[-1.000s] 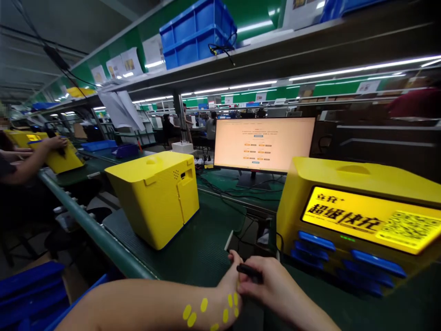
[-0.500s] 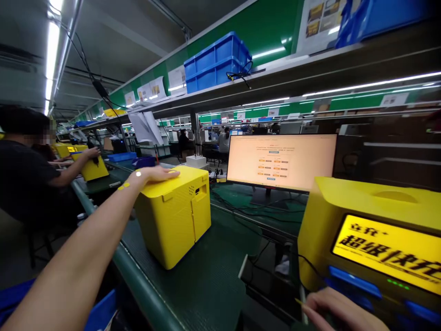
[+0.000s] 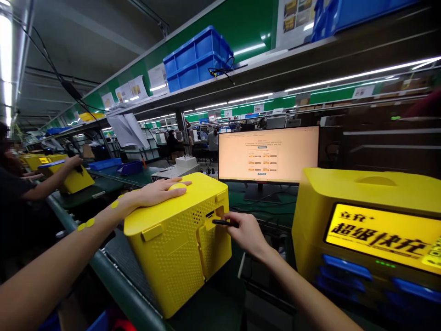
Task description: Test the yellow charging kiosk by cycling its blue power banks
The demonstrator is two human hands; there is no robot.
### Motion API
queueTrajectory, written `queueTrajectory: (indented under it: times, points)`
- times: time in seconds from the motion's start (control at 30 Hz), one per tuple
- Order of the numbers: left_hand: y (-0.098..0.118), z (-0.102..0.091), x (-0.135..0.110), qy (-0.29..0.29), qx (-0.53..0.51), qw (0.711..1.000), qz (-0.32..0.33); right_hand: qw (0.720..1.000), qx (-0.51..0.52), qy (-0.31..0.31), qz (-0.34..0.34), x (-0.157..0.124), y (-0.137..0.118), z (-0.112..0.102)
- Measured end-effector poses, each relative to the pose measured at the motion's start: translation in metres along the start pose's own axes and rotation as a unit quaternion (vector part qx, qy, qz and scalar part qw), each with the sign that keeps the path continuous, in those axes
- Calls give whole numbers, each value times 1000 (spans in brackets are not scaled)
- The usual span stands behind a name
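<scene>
Yellow housings: three — one under the hands [image 3: 179, 239], one lit unit at right [image 3: 365, 225], one at a co-worker's station [image 3: 74, 179]. Monitors: one [image 3: 268, 154]. Blue crates on shelf: two (stacked) [image 3: 196, 57]. Black pens: one [image 3: 225, 223].

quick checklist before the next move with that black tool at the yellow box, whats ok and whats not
1. Left hand flat on top of the yellow box, steadying it: ok.
2. Right hand holds the black tool in its fingers: ok.
3. Tool tip at the opening by the small door on the box's side: ok, though whether the tip is seated cannot tell.
4. Box resting flat on the green belt: cannot tell, it looks tilted and close to the belt's near edge.
5. Room to the lit yellow unit on the right: ok, a gap shows.
6. The co-worker's hand further up the line stays away from this box: ok.
</scene>
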State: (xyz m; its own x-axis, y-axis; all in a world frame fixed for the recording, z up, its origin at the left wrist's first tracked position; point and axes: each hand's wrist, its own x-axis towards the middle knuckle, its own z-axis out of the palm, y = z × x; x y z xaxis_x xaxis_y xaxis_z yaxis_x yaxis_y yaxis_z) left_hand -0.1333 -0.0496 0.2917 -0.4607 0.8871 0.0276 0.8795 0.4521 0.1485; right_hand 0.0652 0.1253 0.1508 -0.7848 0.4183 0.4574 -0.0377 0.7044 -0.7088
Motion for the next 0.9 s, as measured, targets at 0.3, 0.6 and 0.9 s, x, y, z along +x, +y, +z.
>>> queueTrajectory:
  times: [0.3, 0.6, 0.9]
  points:
    - [4, 1, -1, -21, -51, 998, -3, 998, -61, -19, 2, 19, -10, 9]
    - [8, 0, -2, -18, -46, 999, -10, 987, -162, 1, -1, 19, -16, 10]
    - [4, 1, 1, -18, -60, 998, -6, 994, -99, 3, -49, 2, -10, 0]
